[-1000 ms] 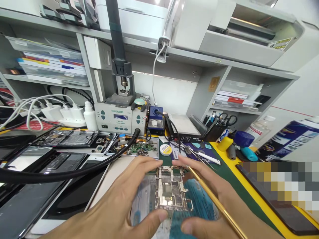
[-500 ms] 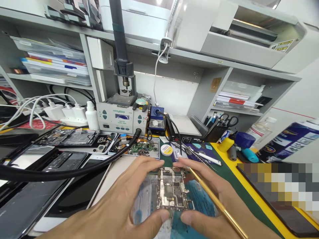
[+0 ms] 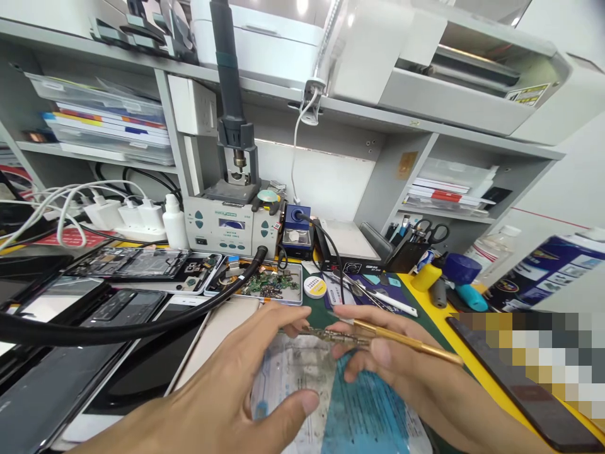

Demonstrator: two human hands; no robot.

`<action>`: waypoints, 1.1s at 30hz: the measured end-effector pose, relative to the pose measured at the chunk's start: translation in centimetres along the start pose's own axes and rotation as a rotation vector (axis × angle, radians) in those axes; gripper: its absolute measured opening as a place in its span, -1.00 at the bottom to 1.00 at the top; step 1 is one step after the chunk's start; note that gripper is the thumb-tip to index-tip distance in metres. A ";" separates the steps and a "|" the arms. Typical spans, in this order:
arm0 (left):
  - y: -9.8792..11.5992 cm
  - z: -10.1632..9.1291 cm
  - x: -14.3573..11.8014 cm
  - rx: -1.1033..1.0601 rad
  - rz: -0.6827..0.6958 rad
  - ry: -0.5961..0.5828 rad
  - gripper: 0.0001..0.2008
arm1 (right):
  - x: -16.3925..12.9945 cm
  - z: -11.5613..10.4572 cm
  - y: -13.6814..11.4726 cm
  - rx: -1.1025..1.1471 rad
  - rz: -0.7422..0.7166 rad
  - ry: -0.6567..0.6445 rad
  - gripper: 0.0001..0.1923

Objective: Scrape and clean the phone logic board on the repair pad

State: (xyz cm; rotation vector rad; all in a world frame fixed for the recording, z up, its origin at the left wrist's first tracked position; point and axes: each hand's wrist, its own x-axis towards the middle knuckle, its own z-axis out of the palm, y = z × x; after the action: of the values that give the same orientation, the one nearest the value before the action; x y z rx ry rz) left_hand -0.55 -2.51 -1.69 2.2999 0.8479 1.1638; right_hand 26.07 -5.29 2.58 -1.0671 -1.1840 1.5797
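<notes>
A phone circuit board (image 3: 338,336) is tipped up so that I see it nearly edge-on, above a clear and blue work mat. My right hand (image 3: 401,353) pinches its right end between thumb and fingers. The same hand also holds a slim gold-handled tool (image 3: 411,340) with a pointed silver tip, lying across the fingers. At the board's left end are the fingertips of my left hand (image 3: 236,359); whether they touch it I cannot tell. The left thumb stands well apart, over the worn, stained mat (image 3: 366,403).
Phones and phone parts (image 3: 142,353) cover the left side, crossed by a thick black hose (image 3: 189,321). Behind are a tray of small boards (image 3: 271,284), a hot-air station (image 3: 231,224), a round white tin (image 3: 314,287) and tweezers. A dark phone (image 3: 529,391) lies at right.
The circuit board has gone from lying face-up between both hands to tilted edge-on in my right hand. My left thumb has come off its near edge. The gold-handled tool has swung flatter.
</notes>
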 end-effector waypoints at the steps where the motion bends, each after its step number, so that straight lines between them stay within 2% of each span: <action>1: 0.0 0.2 0.2 -0.017 -0.015 0.005 -0.42 | 0.3 0.1 0.0 0.065 0.031 -0.005 -0.51; 5: -0.2 0.6 0.7 -0.074 -0.003 -0.007 -0.67 | 1.0 0.2 0.2 0.215 0.126 -0.122 -0.54; 8: -0.1 0.5 1.0 -0.138 0.012 -0.038 -0.76 | 1.0 0.2 0.4 0.265 0.174 -0.207 -0.50; 11: 0.3 0.3 1.2 -0.182 -0.045 -0.052 -0.82 | 1.0 0.2 0.4 0.309 0.259 -0.252 -0.44; 19: 0.6 0.1 1.6 -0.310 -0.193 -0.102 -0.83 | 1.0 0.3 0.2 0.385 0.350 -0.300 -0.33; 33: 1.1 -0.2 1.6 -0.409 -0.311 -0.175 -0.77 | 1.0 0.2 0.5 0.398 0.379 -0.293 -0.37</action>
State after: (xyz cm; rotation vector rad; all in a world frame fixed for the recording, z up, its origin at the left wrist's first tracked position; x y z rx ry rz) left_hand 0.41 -2.14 -0.01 1.8297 0.7828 0.8880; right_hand 25.58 -4.46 2.03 -0.8452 -0.8209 2.2172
